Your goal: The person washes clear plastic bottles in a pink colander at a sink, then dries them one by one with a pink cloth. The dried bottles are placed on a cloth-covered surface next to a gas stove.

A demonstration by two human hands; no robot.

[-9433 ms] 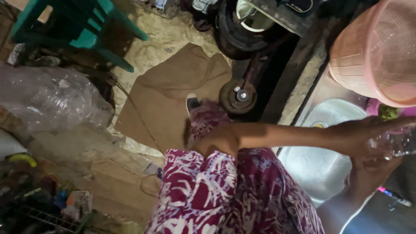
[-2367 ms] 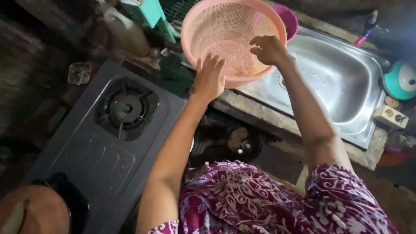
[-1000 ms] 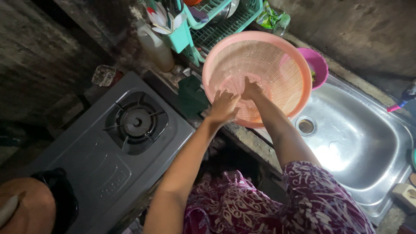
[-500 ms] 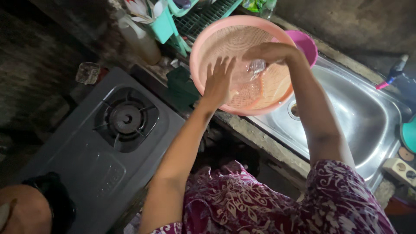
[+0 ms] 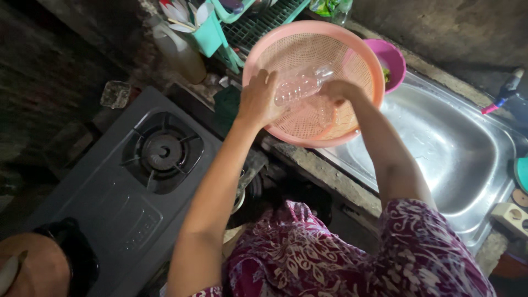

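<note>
One pink plastic colander — round, fine mesh — sits at the steel sink edge. Inside it, one clear ribbed plastic bottle, lying tilted. Left hand has fingers curled over the colander rim, touching the bottle; right hand closed around its other end. One gas burner left.

The basket sits at upper centre, on the counter edge left of the sink. The stove lies lower left; the dish rack lies above the basket.
</note>
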